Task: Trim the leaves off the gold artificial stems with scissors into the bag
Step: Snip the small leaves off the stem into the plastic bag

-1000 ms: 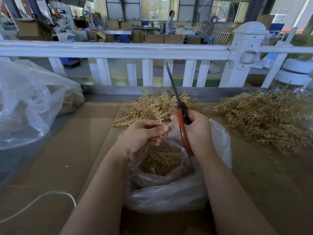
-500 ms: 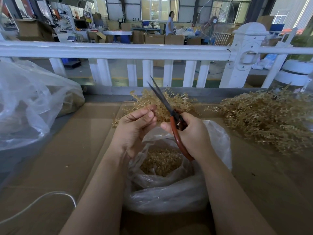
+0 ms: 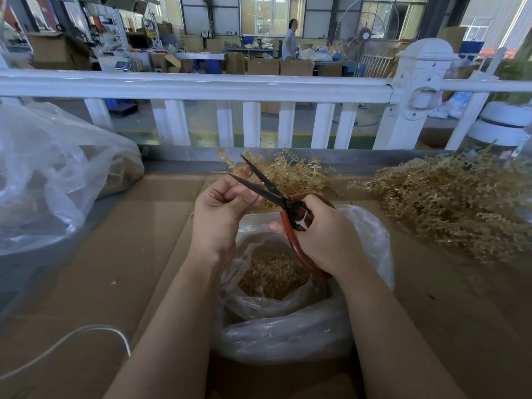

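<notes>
The right hand (image 3: 322,234) is gripping the scissors (image 3: 270,191), blades parted toward 10 o'clock; the left hand (image 3: 221,208) is pinching a stem (image 3: 256,200), probably light, springy, best held near its base.

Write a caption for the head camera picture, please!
Right hand opens scissors beside left hand, above the bag.

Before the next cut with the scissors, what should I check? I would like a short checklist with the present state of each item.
1. Scissors gripped by right hand: ok.
2. Blades apart, ready to cut: ok.
3. Left hand holds a gold stem: cannot tell, fingers curl but the stem is hardly visible.
4. Left fingers away from the blades: not ok, they lie right beside the lower blade.
5. Bag open under the hands: ok, trimmed leaves already inside.
6. More stems within reach: ok, pile to the right.
</notes>
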